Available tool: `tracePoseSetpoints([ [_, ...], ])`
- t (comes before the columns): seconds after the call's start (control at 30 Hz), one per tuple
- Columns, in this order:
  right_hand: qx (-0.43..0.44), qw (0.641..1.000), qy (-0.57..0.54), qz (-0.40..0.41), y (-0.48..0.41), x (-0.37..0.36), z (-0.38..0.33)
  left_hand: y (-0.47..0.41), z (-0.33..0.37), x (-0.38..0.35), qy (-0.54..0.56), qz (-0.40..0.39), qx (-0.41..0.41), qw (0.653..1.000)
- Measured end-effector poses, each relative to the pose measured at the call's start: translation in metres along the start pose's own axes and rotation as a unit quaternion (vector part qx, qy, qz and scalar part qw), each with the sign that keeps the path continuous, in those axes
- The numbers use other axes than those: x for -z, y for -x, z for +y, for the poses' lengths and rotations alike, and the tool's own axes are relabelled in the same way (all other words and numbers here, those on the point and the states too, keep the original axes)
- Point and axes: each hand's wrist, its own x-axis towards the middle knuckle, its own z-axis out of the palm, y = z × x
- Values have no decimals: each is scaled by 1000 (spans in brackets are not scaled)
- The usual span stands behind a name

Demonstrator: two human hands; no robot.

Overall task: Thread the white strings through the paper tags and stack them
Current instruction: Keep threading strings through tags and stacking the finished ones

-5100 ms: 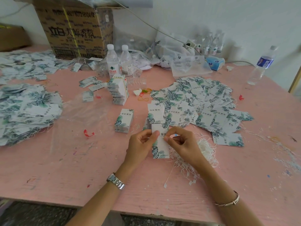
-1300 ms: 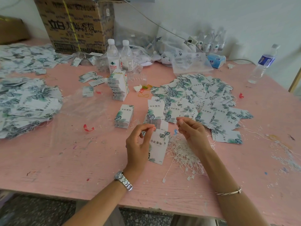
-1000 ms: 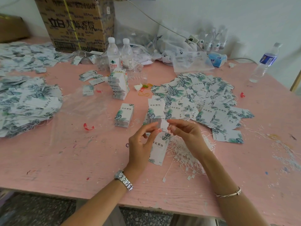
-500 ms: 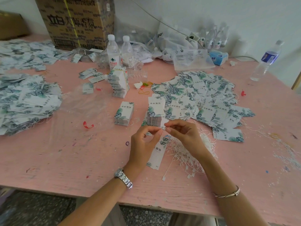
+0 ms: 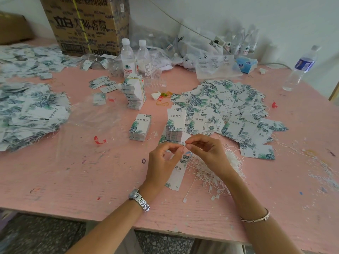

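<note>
A pink table (image 5: 73, 171) stands against a white wall, strewn with printed leaf-pattern tags. At its near edge the person's two hands meet fingertip to fingertip. The left hand (image 5: 162, 162), a watch (image 5: 139, 200) on its wrist, has thumb and forefinger pinched on the top end of one tag (image 5: 177, 174), which hangs slanting down below the fingers; the other fingers are loosely curled. The right hand (image 5: 208, 153), with a bracelet (image 5: 255, 217) on its wrist, pinches thumb to forefinger at that same top end, touching the left fingertips. Whether it nips the tag's edge or a string there is too fine to tell.

Just under the right hand lies a tangle of white strings (image 5: 218, 173). Beyond the hands sit two short stacks (image 5: 140, 128) (image 5: 174, 130), and further back a taller stack (image 5: 134, 94). A wide spread of loose tags (image 5: 231, 109) lies to the right, and a heap (image 5: 31, 114) with string ends showing lies far left. A cardboard box (image 5: 88, 24) and two water bottles (image 5: 127, 59) stand at the back, with another bottle (image 5: 300, 68) off to the right.
</note>
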Motion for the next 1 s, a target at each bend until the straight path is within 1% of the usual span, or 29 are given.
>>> tracePoseSetpoints([
  [0.43,13,1000,22,-11,0,0,3,0,4,0,1,-15,4,1000],
  [0.53,18,999,38,-7,0,0,4,1,5,0,-2,-19,4,1000],
  [0.7,35,998,61,-8,0,1,4,1,7,0,-13,-45,-25,999],
  [0.83,50,995,91,0,1,-1,6,1,5,-1,-27,-44,-21,998],
  [1.0,28,997,72,1,2,-4,6,0,3,-1,-37,-35,-14,999],
])
